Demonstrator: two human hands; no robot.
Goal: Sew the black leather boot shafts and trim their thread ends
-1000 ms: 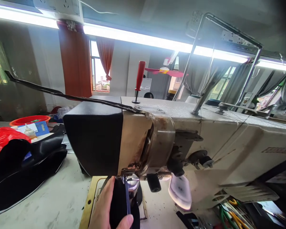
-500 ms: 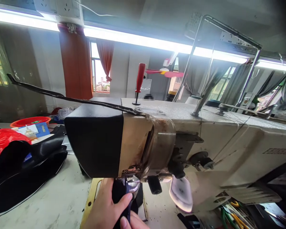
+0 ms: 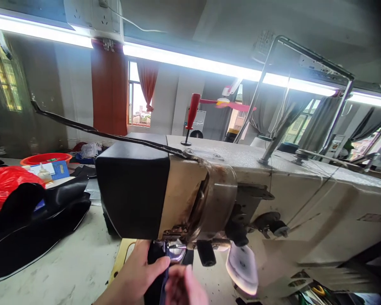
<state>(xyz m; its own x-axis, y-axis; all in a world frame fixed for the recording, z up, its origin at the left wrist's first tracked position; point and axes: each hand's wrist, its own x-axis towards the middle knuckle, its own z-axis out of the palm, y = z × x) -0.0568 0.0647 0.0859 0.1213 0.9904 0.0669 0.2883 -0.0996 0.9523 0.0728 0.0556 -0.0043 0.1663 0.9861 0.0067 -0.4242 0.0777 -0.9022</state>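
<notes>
A sewing machine (image 3: 197, 190) fills the middle of the view, its head hanging over my hands. My left hand (image 3: 135, 269) lies left of the needle area, thumb across a dark piece of material (image 3: 154, 290) with a dark blue edge, gripping it under the head. My right hand (image 3: 186, 286) is just right of that piece, fingers curled and smeared by motion; whether it touches the material I cannot tell. A shiny metal part (image 3: 177, 253) of the machine sits right beyond my left thumb. The stitching point itself is hidden.
Black cut pieces (image 3: 60, 216) and a red plastic bag (image 3: 9, 184) lie at left, before an orange basin (image 3: 46, 159). A red-handled screwdriver (image 3: 193, 112) stands upright on the machine. A lit lamp (image 3: 242, 267) hangs at right. Tools (image 3: 316, 292) lie at lower right.
My right hand has come up and right, away from the strip's edge where its fingers were. My left hand stays on the material, shifted slightly left and down. The view has tilted a little.
</notes>
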